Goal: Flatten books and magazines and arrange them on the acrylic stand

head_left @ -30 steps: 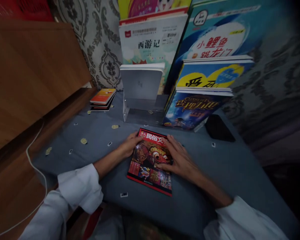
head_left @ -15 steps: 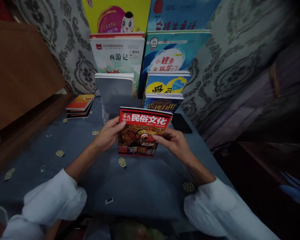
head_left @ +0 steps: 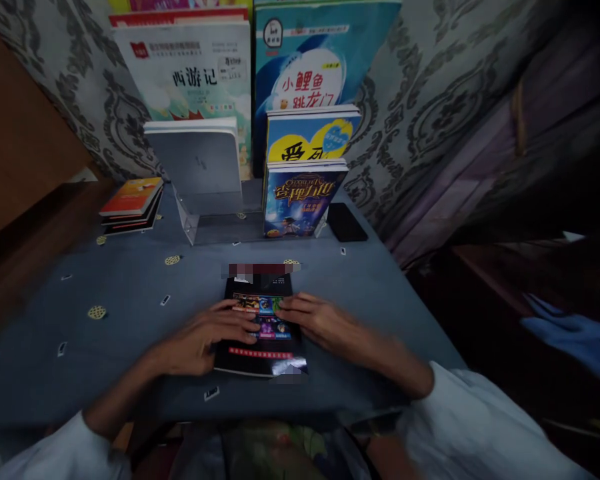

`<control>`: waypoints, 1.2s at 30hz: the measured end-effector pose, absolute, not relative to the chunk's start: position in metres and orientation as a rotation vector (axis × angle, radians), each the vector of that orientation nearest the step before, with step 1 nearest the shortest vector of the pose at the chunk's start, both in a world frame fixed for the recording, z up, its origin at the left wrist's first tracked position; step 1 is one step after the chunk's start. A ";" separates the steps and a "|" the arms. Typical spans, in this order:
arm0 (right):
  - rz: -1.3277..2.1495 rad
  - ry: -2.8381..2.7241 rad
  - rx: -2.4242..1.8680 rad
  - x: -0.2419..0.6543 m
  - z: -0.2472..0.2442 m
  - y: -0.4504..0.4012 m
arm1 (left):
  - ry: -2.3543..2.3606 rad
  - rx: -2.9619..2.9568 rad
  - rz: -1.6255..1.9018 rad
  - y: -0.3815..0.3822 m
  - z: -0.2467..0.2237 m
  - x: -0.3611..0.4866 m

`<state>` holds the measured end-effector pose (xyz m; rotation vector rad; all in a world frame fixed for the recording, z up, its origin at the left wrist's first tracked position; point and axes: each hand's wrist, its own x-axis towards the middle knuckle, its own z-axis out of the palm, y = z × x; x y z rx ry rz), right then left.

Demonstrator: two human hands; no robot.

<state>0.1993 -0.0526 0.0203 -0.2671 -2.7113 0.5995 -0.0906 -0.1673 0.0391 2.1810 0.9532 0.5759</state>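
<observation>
The black book (head_left: pixel 260 347) lies flat on the counter (head_left: pixel 380 293), in front of the clear stand (head_left: pixel 215 230). Both hands rest on its cover, clenching nothing — the left hand (head_left: pixel 207 337) spreads its fingers across the left side, the right hand (head_left: pixel 325 323) lies over the right edge. The phone (head_left: pixel 347 222) sits just beside the stand — to its right.
</observation>
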 end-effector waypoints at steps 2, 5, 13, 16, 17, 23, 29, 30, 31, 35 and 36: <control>0.673 -2.749 -0.215 0.201 0.028 -0.051 | 0.955 2.229 0.574 -0.170 0.033 -0.089; 0.808 -2.732 -0.194 0.183 0.040 -0.055 | 0.971 2.274 0.568 -0.173 0.029 -0.087; 1.027 -2.817 -0.246 0.089 0.032 -0.067 | 1.120 2.224 0.569 -0.183 0.022 -0.083; 0.883 -2.815 -0.386 0.082 0.019 -0.049 | 1.039 2.264 0.637 -0.182 0.018 -0.084; 0.821 -2.809 -0.440 0.083 0.015 -0.043 | 1.008 2.280 0.658 -0.181 0.016 -0.085; 0.524 -2.751 -0.638 0.110 -0.005 -0.031 | 0.948 2.324 0.696 -0.178 0.015 -0.083; 0.380 -2.706 -0.569 0.155 -0.030 -0.052 | 1.016 2.273 0.633 -0.177 0.018 -0.082; 0.384 -2.703 -0.542 0.164 -0.033 -0.058 | 1.024 2.257 0.614 -0.177 0.020 -0.082; 0.396 -2.695 -0.515 0.172 -0.034 -0.063 | 1.027 2.239 0.591 -0.177 0.022 -0.082; 0.533 -2.661 -0.426 0.204 -0.030 -0.079 | 0.997 2.171 0.576 -0.175 0.034 -0.082; 0.593 -2.703 -0.409 0.211 -0.028 -0.081 | 1.004 2.146 0.570 -0.175 0.037 -0.082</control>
